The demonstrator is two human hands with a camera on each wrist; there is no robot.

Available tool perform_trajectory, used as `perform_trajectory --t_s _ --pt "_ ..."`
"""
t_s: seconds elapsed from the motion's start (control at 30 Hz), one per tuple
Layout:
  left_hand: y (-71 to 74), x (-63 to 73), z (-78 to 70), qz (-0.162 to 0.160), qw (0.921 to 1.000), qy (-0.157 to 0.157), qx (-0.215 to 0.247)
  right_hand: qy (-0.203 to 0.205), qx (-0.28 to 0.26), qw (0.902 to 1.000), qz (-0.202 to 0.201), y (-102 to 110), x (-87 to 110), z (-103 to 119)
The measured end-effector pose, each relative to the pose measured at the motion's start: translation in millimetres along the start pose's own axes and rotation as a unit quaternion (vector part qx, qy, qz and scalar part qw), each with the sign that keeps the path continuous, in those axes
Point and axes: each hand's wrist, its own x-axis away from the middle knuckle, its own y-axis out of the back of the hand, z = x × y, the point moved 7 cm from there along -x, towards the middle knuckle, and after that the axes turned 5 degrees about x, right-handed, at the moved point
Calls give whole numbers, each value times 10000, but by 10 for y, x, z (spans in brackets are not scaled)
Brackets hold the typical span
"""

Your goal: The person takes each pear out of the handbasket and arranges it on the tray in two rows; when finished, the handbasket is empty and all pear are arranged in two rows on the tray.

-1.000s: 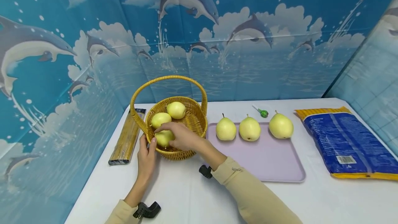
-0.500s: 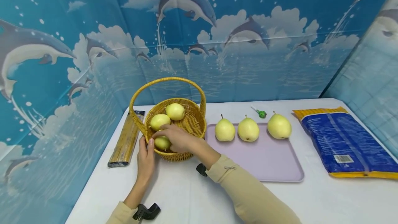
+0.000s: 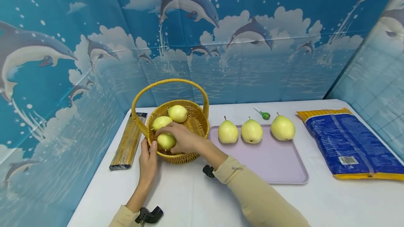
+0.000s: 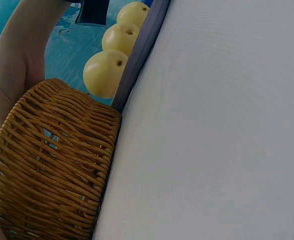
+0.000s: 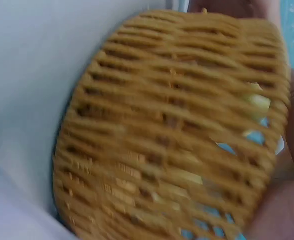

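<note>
A yellow wicker basket (image 3: 199, 126) with a tall arched handle stands at the left of the table in the head view. My right hand (image 3: 183, 138) reaches over its near rim and grips a pale yellow-green pear (image 3: 166, 141), thumb on the near side. Two more pears lie deeper inside, one at the left (image 3: 161, 122) and one at the back (image 3: 177, 113). With thumb and fingers, my left hand (image 3: 148, 164) holds the basket's near left side. Woven wall fills much of both wrist views and hides most of the gripped pear.
Right of the basket, three pears (image 3: 251, 131) line the far edge of a lilac tray (image 3: 268, 164). Behind them lies a green-wrapped lollipop (image 3: 266, 115). A blue and yellow bag (image 3: 353, 143) is at the far right, a long wrapped brown pack (image 3: 127, 143) at the left.
My right hand has shifted on the near pear, first dipping over it, then pulling back slightly right, with the pear turned a little and more exposed. The left hand stays at the basket.
</note>
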Motion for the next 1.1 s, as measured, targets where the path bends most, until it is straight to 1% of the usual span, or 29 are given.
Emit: perform_trajectory --t_s 0.07,0.27,0.4,0.5,0.67,0.87,0.97,1.1 --pt "-1 -4 0 22 10000 -8 40 -7 -115 9999 -105 78 50 -16" --pt "-10 -25 -19 61 9999 -48 103 309 -503 9969 -527 355 256 10" --pt "-24 -38 -17 60 9999 -68 105 474 -665 9930 -857 521 476 15" --pt "-27 -44 -5 35 9999 -63 119 483 -753 9906 -1035 602 670 -5" --pt "-27 -34 -3 6 9999 -96 135 297 -872 9898 -1091 633 1002 -67" --pt "-19 -24 -35 -53 9997 -210 70 214 -1091 9864 -1210 633 1343 -149" --pt "-13 -17 -27 -64 9998 -193 71 111 -1093 9863 -1230 629 1494 -196" --pt "4 -12 -4 -27 9999 -106 81 -71 -1236 9856 -1154 579 1678 -301"
